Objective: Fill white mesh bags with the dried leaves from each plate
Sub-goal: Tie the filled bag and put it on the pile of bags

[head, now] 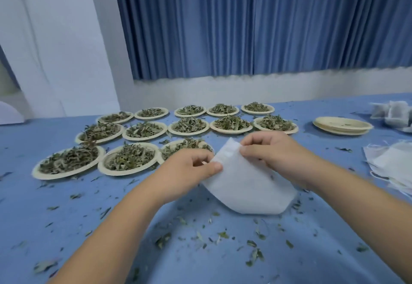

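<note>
Bag (245, 185): white mesh, near tabletop (26, 212)
Left hand (189, 167): pinches bag's left edge
Right hand (272, 152): pinches bag's top edge
Plates (55, 176): full of leaves (124, 158), behind hands

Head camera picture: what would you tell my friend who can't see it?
The left hand and right hand pinch the top edge of a white mesh bag over a blue table. Rows of plates heaped with dried leaves sit behind it, with stacked empty plates and spare bags at right.

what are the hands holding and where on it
One white mesh bag, pinched at its upper end: left hand on the left side, right hand on the right.
</note>
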Demonstrator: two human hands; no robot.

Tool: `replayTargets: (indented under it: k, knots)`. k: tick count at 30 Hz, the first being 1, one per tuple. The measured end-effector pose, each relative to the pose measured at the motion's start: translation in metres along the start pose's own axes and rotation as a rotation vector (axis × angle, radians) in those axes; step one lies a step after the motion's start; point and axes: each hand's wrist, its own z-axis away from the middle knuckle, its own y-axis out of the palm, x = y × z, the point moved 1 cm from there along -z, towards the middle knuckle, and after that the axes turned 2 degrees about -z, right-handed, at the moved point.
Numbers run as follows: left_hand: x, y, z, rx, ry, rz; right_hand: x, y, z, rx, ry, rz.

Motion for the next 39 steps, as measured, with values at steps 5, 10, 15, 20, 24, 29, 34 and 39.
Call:
replayTargets:
  k: [5, 10, 15, 20, 24, 29, 34, 39]
  knots:
    - [0.04, -0.024, 0.021, -0.057, -0.257, 0.055, -0.021, 0.018, -0.048, -0.022, 0.332, 0.076]
    - [0.062, -0.04, 0.025, -0.005, -0.431, 0.058, -0.042, 0.036, -0.088, -0.081, 0.54, 0.118]
    - [0.067, -0.043, 0.028, 0.055, -0.483, 0.234, -0.048, 0.063, -0.12, -0.1, 0.603, 0.134]
    - [0.072, -0.048, 0.027, 0.03, -0.501, 0.358, -0.054, 0.077, -0.137, -0.183, 0.569, 0.105]
    - [0.074, -0.051, 0.029, -0.021, -0.492, 0.448, -0.061, 0.075, -0.143, -0.23, 0.554, -0.009]
    - [0.075, -0.052, 0.031, -0.057, -0.489, 0.484, -0.064, 0.057, -0.135, -0.307, 0.506, -0.064]
    - [0.077, -0.051, 0.03, -0.074, -0.523, 0.476, -0.062, 0.015, -0.114, -0.372, 0.473, -0.108]
    - [0.078, -0.047, 0.029, -0.138, -0.588, 0.487, -0.075, -0.032, -0.08, -0.43, 0.495, -0.114]
